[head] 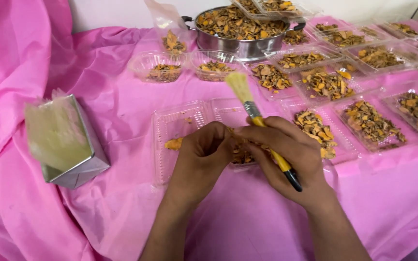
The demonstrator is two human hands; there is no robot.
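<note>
My right hand point(291, 152) grips a small paintbrush point(260, 121) with a yellow handle, metal ferrule and pale bristles that point up and away. My left hand point(204, 154) is closed beside it, fingertips meeting the right hand over a clear hinged plastic box point(177, 123) lying open on the pink cloth. Dried orange-brown slices point(240, 154) lie in the box half under my hands; a single orange piece point(173, 143) sits in the left half. What the left fingers pinch is hidden.
Several clear trays of dried slices point(371, 121) cover the right and back of the table. A steel pot point(240, 29) full of slices stands at the back. Two clear cups point(163, 65) and a plastic bag point(172, 41) stand near it. A silver carton point(66, 140) lies left.
</note>
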